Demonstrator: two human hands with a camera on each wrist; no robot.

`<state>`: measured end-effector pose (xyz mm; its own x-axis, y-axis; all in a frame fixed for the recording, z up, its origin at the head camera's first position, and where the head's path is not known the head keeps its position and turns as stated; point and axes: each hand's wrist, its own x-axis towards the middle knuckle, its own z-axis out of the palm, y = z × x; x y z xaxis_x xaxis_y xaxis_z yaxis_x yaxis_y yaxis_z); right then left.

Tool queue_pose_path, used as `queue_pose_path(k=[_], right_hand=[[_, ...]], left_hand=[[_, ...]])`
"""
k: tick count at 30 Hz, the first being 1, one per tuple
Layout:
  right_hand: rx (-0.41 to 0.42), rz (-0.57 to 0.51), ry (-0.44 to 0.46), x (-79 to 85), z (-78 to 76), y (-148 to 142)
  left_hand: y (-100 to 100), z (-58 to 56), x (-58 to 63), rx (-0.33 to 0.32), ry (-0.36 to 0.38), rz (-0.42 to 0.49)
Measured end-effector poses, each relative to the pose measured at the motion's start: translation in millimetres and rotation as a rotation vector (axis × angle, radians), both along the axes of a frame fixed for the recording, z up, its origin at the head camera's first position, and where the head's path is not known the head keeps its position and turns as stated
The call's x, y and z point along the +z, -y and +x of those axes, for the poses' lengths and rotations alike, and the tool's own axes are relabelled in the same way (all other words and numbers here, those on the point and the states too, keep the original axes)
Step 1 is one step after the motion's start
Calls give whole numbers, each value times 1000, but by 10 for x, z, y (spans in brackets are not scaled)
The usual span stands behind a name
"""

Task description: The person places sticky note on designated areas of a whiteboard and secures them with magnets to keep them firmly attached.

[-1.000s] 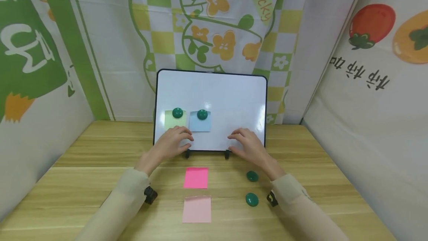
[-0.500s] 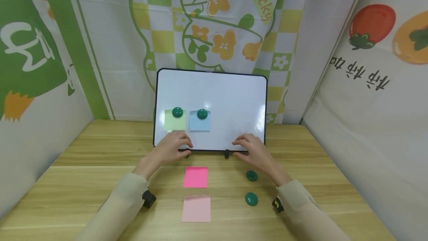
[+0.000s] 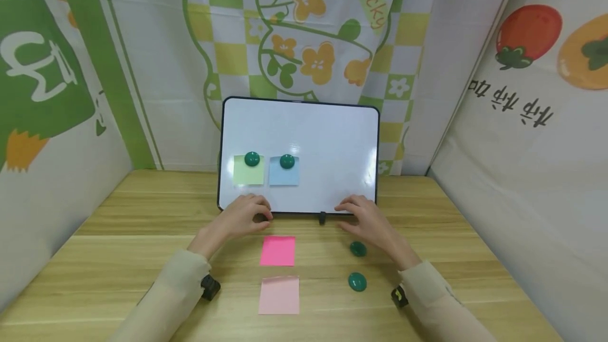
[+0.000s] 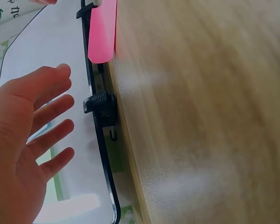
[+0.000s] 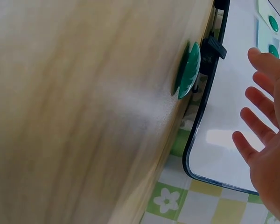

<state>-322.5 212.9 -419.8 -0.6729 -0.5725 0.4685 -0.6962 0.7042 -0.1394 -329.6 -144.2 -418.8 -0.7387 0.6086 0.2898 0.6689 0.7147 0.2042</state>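
My left hand (image 3: 241, 216) hovers before the lower left of the whiteboard (image 3: 332, 141), its fingers loosely bent with nothing between them. Over on the right, my right hand (image 3: 369, 221) hangs likewise near the board's lower right corner, fingers spread and holding nothing in the right wrist view. On the board a green sticky note (image 3: 248, 176) and a blue sticky note (image 3: 284, 176) each sit under a round green magnet (image 3: 287, 161). A bright pink sticky note (image 3: 277, 251) and a pale pink sticky note (image 3: 279, 296) lie on the table between my forearms.
Two loose green magnets, a farther one (image 3: 358, 248) and a nearer one (image 3: 357, 281), lie left of my right forearm. Black stand clips (image 3: 322, 218) hold the board's lower edge. Patterned curtains (image 3: 304, 41) surround the wooden table (image 3: 427, 226) at the back and sides.
Both hands have come down and back slightly from the board, and the right hand has shifted a little to the right. The notes and magnets stay in place.
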Motion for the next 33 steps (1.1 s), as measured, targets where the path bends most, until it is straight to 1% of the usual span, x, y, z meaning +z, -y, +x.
queue_pose_path(k=[5,8,13,21,26,33], right_hand=[[5,0,-10,-16,24,-32],[-4,0,9,-17,41,-51],[-17,13,78,-6,88,-75],[1,47,156,-2,158,-111],[-5,66,211,4,182,-135],[-29,104,351,20,225,-155]], left_hand=[[-9,24,-1,0,16,-19],[-10,34,-2,0,25,-29],[-20,46,-10,9,54,-48],[-36,75,-23,32,129,-60],[-34,78,-41,25,136,-68],[-30,101,-34,6,158,-77]])
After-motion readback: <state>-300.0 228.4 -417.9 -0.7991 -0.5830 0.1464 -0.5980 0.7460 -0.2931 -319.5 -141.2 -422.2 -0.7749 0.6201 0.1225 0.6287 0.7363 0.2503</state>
